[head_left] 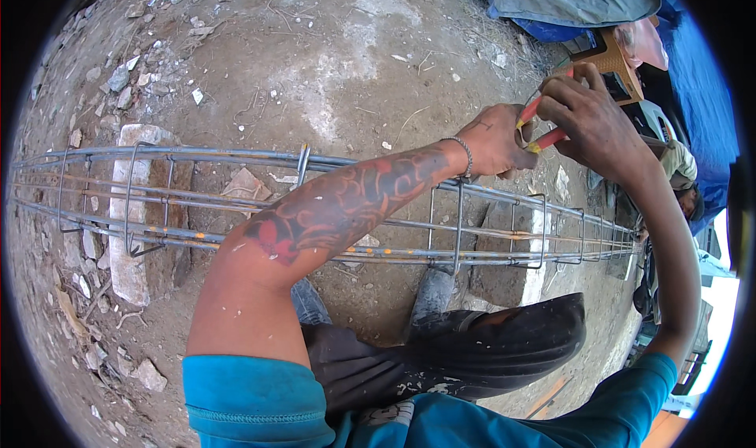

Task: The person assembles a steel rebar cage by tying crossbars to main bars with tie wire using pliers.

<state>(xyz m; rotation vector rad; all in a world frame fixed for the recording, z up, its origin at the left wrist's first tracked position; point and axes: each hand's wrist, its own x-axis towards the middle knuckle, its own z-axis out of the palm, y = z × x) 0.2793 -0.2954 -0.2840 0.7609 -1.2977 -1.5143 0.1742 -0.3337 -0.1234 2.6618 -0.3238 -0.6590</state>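
Observation:
My right hand [591,121] is closed around the red and yellow handles of a pair of pliers [549,140], raised above the right part of a long steel rebar cage [370,251]. The jaws of the pliers are mostly hidden by my left hand [496,142], which meets the tool from the left. Its fingers are curled closed, and what they hold cannot be made out. My left forearm crosses over the cage, which has long bars with square stirrups [459,226] around them. A thin dark wire seems to show between the two hands.
Two pale concrete blocks [140,267] [535,247] lie under the cage. Broken stones [120,78] are strewn on the dirt ground at left. At right are a blue tarp [693,78], a brown plastic chair [610,58] and another person [681,168] near the cage's far end.

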